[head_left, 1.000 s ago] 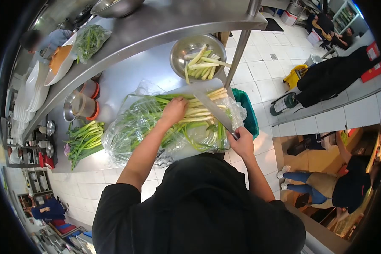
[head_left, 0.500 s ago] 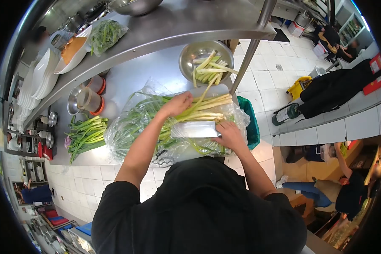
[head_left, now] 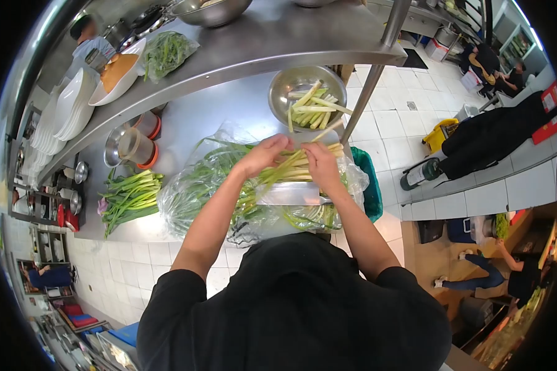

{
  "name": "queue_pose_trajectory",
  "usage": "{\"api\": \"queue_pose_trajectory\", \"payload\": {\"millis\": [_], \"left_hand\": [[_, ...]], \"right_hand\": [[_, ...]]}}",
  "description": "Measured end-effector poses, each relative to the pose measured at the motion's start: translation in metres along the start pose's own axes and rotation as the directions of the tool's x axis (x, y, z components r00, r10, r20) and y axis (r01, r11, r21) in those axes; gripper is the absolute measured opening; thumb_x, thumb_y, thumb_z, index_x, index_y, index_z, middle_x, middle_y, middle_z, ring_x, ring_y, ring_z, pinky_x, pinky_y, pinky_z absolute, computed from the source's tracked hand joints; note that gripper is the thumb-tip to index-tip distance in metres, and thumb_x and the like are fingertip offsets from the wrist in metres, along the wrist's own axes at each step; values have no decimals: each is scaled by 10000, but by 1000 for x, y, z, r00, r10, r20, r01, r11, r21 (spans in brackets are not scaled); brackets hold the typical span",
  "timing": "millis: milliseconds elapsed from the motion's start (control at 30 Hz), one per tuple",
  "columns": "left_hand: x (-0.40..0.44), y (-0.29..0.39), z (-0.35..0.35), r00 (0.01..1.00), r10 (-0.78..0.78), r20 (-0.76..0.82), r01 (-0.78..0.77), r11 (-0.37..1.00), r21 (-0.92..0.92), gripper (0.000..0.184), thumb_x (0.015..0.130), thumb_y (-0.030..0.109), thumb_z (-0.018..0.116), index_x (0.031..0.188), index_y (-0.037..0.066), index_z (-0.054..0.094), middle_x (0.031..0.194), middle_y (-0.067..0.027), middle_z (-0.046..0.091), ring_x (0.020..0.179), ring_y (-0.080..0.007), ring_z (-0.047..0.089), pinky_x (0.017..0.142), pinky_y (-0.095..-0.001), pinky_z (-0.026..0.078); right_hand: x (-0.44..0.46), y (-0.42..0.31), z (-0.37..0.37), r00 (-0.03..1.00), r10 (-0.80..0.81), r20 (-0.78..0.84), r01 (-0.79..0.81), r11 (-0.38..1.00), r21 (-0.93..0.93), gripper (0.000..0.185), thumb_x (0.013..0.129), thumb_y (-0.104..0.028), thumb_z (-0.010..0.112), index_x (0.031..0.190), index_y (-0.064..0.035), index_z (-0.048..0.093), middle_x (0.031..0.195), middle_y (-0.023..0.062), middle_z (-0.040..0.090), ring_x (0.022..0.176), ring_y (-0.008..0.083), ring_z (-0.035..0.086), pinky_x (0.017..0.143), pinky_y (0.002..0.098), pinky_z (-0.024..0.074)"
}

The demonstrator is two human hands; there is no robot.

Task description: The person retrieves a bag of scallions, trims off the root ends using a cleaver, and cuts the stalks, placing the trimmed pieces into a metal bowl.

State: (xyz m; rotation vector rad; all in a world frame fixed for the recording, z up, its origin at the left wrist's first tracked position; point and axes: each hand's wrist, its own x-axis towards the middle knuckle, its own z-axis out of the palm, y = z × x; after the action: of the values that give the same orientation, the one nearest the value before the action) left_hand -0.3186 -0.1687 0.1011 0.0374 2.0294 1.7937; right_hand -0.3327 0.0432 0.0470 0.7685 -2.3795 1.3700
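Both my hands are over a heap of leeks (head_left: 297, 167) lying on a clear plastic bag (head_left: 185, 198). My right hand (head_left: 322, 163) pinches a pale leek stalk (head_left: 328, 131) that slants up toward the bowl. My left hand (head_left: 266, 156) is curled round the green part of the same stalk. Just below my hands a cleaver (head_left: 289, 193) lies flat on the leeks, its handle to the right. Cut pale stalks (head_left: 315, 109) fill part of a metal bowl (head_left: 280, 86) behind the heap.
Green onions (head_left: 132, 201) and containers with orange rims (head_left: 136, 148) are on the left. A steel shelf (head_left: 254, 43) and its post (head_left: 372, 83) stand above and behind. A green bin (head_left: 371, 185) is at the table's right end. Other people are farther off.
The cleaver went from my right hand's grip to lying flat on the leeks. My right hand let it go, moved up and took hold of a stalk beside my left hand.
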Motion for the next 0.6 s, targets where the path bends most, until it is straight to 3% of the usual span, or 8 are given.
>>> {"api": "queue_pose_trajectory", "payload": {"millis": [33,67,133,167,233,333,567,600], "left_hand": [[-1,0,1,999,-42,-29,34,965,-258,260,1072,282,598,1198,60,650,1037,-8,686,816,-83,553,763,-275,490],[2,-5,0,999,-41,-31,31,965,-262,260,1072,282,598,1198,60,650,1037,-8,686,816,-83,553,763,-275,490],[12,-23,-1,974,12,225,-21,999,39,344,1065,311,587,1221,21,688,1059,-62,724,909,-120,640,835,-295,521],[16,-29,0,974,15,228,-25,999,40,344,1065,311,587,1221,21,688,1059,-62,724,909,-120,640,835,-295,521],[18,-30,6,996,-62,71,54,992,111,341,1041,288,613,1211,6,704,963,-70,744,900,-142,665,848,-322,535],[17,-22,5,999,9,-50,11,921,388,341,1013,253,630,1226,-3,700,991,-125,757,915,-204,692,872,-355,535],[36,-37,-6,981,122,-152,16,728,686,346,985,199,600,1259,3,679,1192,-221,715,1107,-411,665,988,-453,509],[43,-53,-10,965,181,-190,5,712,703,348,972,203,622,1251,6,685,1158,-214,724,1056,-405,678,948,-455,524]], "right_hand": [[0,0,-1,995,-7,-102,19,993,115,211,957,11,606,1132,-26,718,930,154,683,807,294,681,716,367,547],[-1,0,0,995,-10,-98,21,993,114,211,957,11,606,1132,-26,718,930,154,683,807,294,681,716,367,547],[-5,5,4,984,155,-90,-120,941,316,168,994,-1,592,1081,-3,735,890,116,712,686,190,675,627,285,525],[-7,10,3,984,154,-94,-118,942,313,168,994,-1,592,1081,-3,735,890,116,712,686,190,675,627,285,525],[-12,20,-8,883,456,109,-410,636,654,153,1019,-62,626,1108,20,721,883,88,711,635,133,651,566,259,521],[-26,39,-48,789,614,-30,-349,488,801,163,1018,-113,657,1121,-1,715,892,110,712,649,170,688,529,278,543],[-76,135,-136,578,702,-416,-47,537,842,189,1014,-121,670,1133,26,663,893,108,699,697,188,686,540,311,570],[-79,149,-149,480,767,-426,-155,552,819,185,1017,-121,664,1134,22,659,892,107,697,701,186,674,559,315,578]]}}
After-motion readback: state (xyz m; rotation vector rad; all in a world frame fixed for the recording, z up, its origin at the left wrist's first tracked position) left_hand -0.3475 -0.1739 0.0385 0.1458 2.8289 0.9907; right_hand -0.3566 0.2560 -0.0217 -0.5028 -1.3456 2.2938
